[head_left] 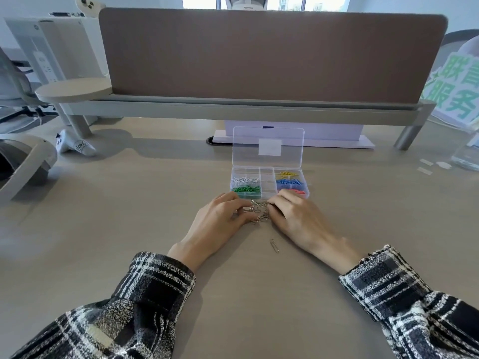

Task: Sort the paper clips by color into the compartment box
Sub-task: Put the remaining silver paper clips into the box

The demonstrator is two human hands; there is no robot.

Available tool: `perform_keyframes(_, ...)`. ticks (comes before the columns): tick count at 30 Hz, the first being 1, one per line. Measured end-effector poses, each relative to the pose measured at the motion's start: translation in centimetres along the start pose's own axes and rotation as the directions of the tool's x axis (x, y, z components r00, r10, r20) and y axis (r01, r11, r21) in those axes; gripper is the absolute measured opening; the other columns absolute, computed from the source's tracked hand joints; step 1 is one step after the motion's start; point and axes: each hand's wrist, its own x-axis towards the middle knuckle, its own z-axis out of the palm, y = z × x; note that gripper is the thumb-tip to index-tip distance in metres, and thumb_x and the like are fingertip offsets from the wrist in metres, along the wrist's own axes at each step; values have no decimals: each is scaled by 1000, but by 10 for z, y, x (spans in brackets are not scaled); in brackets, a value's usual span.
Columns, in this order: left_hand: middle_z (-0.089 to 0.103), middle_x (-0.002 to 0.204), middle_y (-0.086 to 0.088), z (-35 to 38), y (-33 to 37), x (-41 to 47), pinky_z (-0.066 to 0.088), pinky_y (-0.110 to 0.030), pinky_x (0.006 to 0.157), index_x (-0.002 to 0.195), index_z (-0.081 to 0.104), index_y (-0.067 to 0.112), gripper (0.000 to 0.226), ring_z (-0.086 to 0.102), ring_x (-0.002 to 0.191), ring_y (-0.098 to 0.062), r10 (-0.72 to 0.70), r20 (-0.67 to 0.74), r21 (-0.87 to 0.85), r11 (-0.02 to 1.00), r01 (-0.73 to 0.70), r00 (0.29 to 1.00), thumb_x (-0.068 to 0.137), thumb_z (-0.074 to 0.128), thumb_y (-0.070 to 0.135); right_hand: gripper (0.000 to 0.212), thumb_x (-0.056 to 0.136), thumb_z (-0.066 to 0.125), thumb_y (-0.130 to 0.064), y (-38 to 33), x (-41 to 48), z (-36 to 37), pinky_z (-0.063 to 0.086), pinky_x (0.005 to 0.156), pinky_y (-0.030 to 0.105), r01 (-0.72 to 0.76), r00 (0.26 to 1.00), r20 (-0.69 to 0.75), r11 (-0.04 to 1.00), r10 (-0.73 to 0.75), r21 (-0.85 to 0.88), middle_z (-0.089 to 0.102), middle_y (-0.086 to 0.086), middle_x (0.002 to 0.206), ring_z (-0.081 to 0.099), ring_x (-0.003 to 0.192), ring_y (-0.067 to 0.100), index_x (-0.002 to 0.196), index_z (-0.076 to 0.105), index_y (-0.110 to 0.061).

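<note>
Corralling a small heap of silver paper clips (259, 211) between left hand (220, 218) and right hand (294, 217), on the desk (129, 229) just in front of the clear compartment box (267, 186). Curving the fingers of both inward over the heap from either side, probably to keep loose metal from scattering and to bunch it for one lift. Left grip half curled, fingertips down among the clips; right grip much the same, fingertips tucked under the knuckles and out of sight. Impossible to say whether pinching a clip with either grip or merely herding the heap. Keeping the box close, with its lid (268, 146) propped upright at the back, presumably for easy reach into every compartment. Already sorted: white clips (245, 180) and green clips (245, 189) in the left column; yellow clips (288, 173), blue clips (289, 181) and red clips (298, 191) in the right, the last partly masked by the right knuckles. Middle column seemingly bare, a likely home for silver. Leaving one stray paper clip (274, 245) apart, nearer the body, between the wrists. Plaid sleeves (155, 294) cut off at the lower edge.
</note>
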Motion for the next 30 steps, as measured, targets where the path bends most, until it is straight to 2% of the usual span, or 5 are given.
perform_keyframes(9,45,109,19,-14,4,1,43,-28,94,132,52,35,77,39,116,-3,-88,204,200,979,46,975,73,43,83,16,96,57,-21,11,-4,-5,35,63,9,-196,976,-44,949,214,248,57,-11,79,52,68,5,94,70,-12)
perform_keyframes(13,44,116,13,1,22,-3,38,-30,99,134,46,32,101,40,116,-9,-84,174,324,946,23,981,57,38,97,16,96,58,-18,16,-6,-13,41,63,14,-276,948,-44,885,314,374,66,-2,80,58,72,6,92,71,-11)
perform_keyframes(20,51,115,12,13,24,5,44,-29,87,126,57,29,71,46,117,-10,-66,100,294,955,34,993,78,42,79,15,94,59,-17,19,-6,-16,40,67,13,-312,938,-2,849,346,427,69,-2,86,59,76,11,94,73,-9)
perform_keyframes(23,52,114,16,4,21,9,46,-29,87,126,56,29,76,44,120,-6,-119,135,184,978,93,984,74,39,81,15,95,59,-18,25,-11,-21,40,63,14,-296,946,17,843,324,449,67,-6,81,56,71,2,89,71,-13)
perform_keyframes(30,40,99,18,-4,18,14,42,-27,79,132,52,35,88,42,111,-3,-112,257,272,961,39,960,61,55,87,15,96,58,-20,25,-14,-22,38,61,11,-318,940,47,818,338,480,63,-11,72,52,64,-2,84,68,-22)
